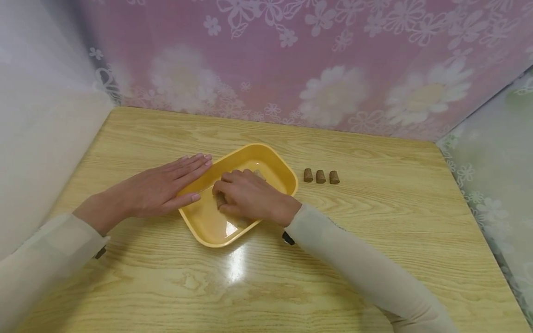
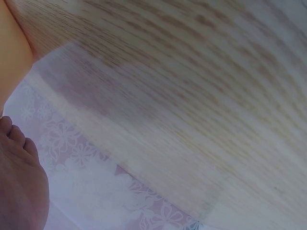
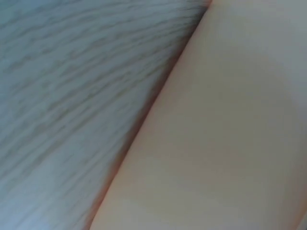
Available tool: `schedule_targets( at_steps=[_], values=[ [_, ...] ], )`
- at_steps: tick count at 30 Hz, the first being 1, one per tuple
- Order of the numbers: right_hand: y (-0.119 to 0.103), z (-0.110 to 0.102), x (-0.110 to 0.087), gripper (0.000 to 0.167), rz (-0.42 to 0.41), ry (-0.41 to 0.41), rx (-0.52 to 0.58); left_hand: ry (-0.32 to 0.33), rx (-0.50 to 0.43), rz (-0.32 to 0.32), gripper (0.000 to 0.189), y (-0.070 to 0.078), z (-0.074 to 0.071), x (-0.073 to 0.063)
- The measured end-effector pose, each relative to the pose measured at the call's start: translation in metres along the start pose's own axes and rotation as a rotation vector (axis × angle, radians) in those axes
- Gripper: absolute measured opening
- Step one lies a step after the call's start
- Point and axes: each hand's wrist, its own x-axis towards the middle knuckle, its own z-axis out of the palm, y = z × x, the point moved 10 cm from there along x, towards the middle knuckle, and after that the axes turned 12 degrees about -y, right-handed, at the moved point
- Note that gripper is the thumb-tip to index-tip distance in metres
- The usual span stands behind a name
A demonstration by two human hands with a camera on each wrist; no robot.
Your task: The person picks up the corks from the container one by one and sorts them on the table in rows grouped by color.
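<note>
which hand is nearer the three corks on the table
Right. The right hand reaches into the yellow tray, to the left of the three corks; the left hand is farther left, at the tray's left rim.

Place: screened-off table spot (home or studio, can't tell) | wood-grain table (image 1: 374,263) | pink flowered sheet (image 1: 266,69) behind | pale flowered sheet (image 1: 497,180) right | whitish sheet (image 1: 46,125) left
</note>
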Motion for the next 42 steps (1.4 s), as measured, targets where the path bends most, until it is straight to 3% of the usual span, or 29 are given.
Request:
schedule_targets(
  at_steps=[4,9,18,28,34,42],
  values=[
    [0.004,-0.003,-0.004,0.033,-0.005,0.003,0.065,-0.005,-0.005,-0.006,0.076,0.000,0.000,0.000],
    [0.012,-0.008,-0.013,0.029,0.003,0.014,0.144,-0.003,-0.008,-0.008,0.076,-0.001,0.000,0.000],
    [0.020,-0.022,-0.030,0.030,-0.021,0.111,0.141,-0.006,-0.014,-0.010,0.077,-0.001,0.000,0.001],
    [0.037,-0.038,-0.054,0.036,-0.032,0.173,0.236,-0.013,-0.016,-0.013,0.078,-0.001,0.000,0.001],
    [0.050,-0.046,-0.070,0.035,0.007,0.204,0.275,-0.010,-0.011,-0.011,0.077,-0.001,0.000,0.001],
    [0.068,-0.055,-0.095,0.036,0.063,0.247,0.244,-0.001,0.002,-0.006,0.077,-0.001,0.000,0.001]
  ],
)
